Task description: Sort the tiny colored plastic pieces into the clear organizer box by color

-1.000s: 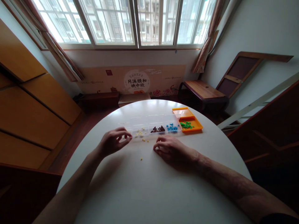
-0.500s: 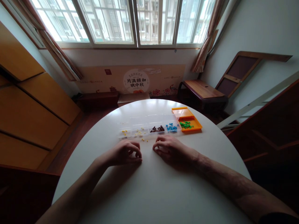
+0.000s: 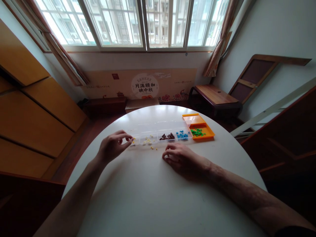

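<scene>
My left hand (image 3: 114,144) reaches to the left end of a clear plastic compartment box (image 3: 155,143). Its thumb and index finger are closed together beside yellow bits (image 3: 134,141); whether one is between them is too small to tell. My right hand (image 3: 179,154) rests on the table in front of the box, its fingers curled in and their tips turned down, so anything inside is hidden. Pale yellow pieces (image 3: 148,140), dark brown pieces (image 3: 167,136) and blue pieces (image 3: 182,135) lie in separate compartments. A few loose yellow pieces (image 3: 152,148) are on the table between my hands.
An open orange case (image 3: 209,134) with green pieces (image 3: 197,132) stands at the box's right end. Everything sits on a round white table (image 3: 148,197). Beyond it are a wooden side table (image 3: 214,93) and a window; yellow-brown cabinets (image 3: 29,131) stand left.
My left hand has moved forward and left, from the bare tabletop to the box's left compartment. My right hand stays in place.
</scene>
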The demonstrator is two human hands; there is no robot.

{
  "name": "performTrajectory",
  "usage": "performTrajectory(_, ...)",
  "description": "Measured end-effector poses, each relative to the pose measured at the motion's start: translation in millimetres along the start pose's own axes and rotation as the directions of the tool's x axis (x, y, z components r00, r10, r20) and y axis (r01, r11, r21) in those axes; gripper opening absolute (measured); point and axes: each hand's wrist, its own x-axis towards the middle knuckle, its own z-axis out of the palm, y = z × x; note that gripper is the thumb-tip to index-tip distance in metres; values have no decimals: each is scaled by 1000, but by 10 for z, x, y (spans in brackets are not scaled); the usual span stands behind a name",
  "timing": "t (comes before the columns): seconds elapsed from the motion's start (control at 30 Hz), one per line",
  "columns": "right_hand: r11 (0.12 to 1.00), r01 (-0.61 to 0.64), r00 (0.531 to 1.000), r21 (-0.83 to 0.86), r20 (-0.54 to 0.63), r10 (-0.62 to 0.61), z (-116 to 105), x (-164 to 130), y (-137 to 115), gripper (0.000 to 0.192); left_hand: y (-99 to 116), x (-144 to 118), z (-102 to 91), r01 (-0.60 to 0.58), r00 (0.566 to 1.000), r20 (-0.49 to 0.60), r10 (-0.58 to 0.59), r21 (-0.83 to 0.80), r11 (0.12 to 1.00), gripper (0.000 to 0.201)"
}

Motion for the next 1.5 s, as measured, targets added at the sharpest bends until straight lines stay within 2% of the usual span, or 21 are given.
performTrajectory(0.17,1000,-20,1000,12,10,20,-10,-4,-11,13,-58,-32,63,63,998,0,-63,100,993,24)
performTrajectory(0.47,1000,-28,999,1,14,28,5,-14,6,12,-9,-42,84,31,999,-32,-27,126,992,20)
performTrajectory(0.6,999,-35,999,1,16,35,1,-7,-6,12,128,-70,167,-107,994,12,107,44,993,23)
performTrajectory(0.7,999,-41,999,-2,22,41,5,-2,-11,12,260,-116,303,-254,965,65,253,12,967,24)
performTrajectory(0.8,999,-39,999,-9,23,39,10,-4,-7,13,340,-158,441,-326,943,85,323,24,945,23)
performTrajectory(0.97,1000,-28,999,-4,19,28,4,-9,-11,13,372,-181,545,-327,940,101,326,-1,945,22)
performTrajectory(1.2,1000,-23,1000,-10,12,23,8,-2,-7,13,457,-178,553,-250,960,120,252,-35,968,26)
performTrajectory(1.5,999,-37,999,-3,24,37,-21,-5,-17,14,466,-174,564,-230,968,108,227,11,973,24)
